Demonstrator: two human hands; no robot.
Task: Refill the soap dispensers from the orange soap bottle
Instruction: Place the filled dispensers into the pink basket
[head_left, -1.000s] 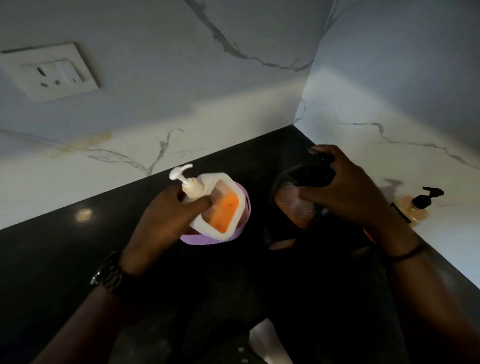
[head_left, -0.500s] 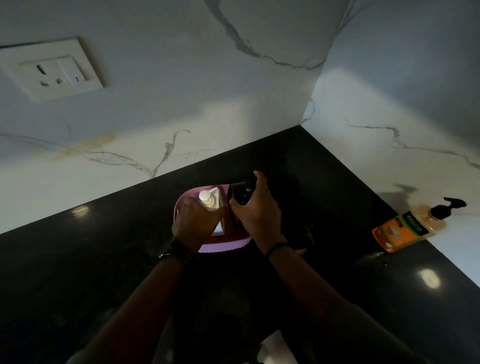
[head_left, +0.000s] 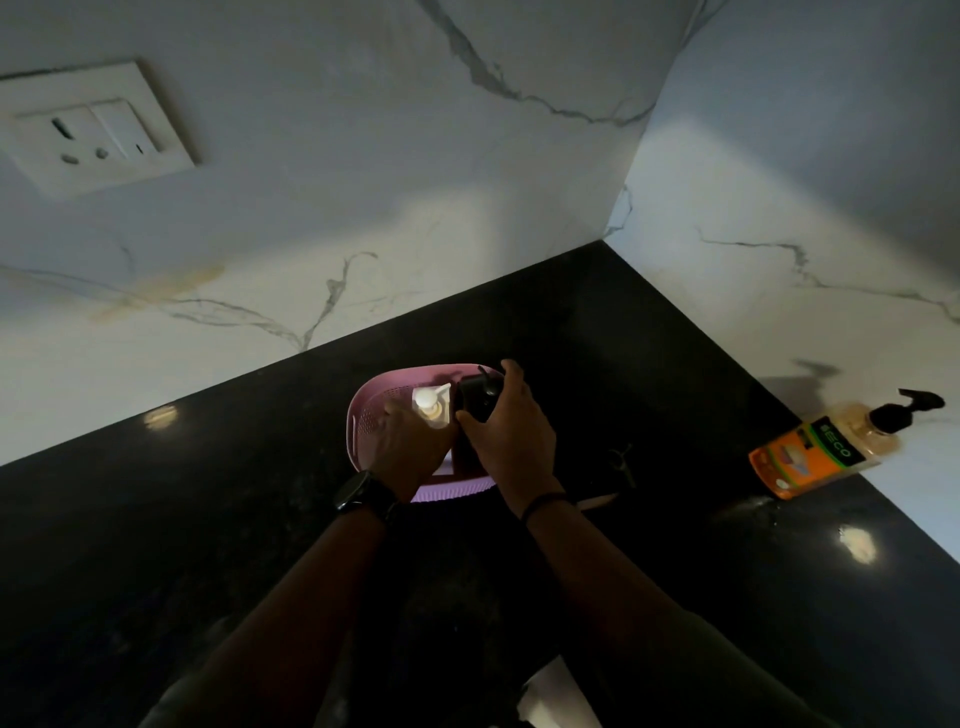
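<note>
Left hand (head_left: 415, 447) is wrapped round the white dispenser (head_left: 431, 408) in the pink basket (head_left: 363, 415), right hand (head_left: 506, 436) clamped on the black dispenser (head_left: 478, 397) beside it. Looks like they're setting both down, w/ the orange soap bottle (head_left: 815, 452) leaning at the countertop's right edge. Next, prob let go.

Single head view looks forward and down onto the counter corner (head_left: 597, 312).
</note>
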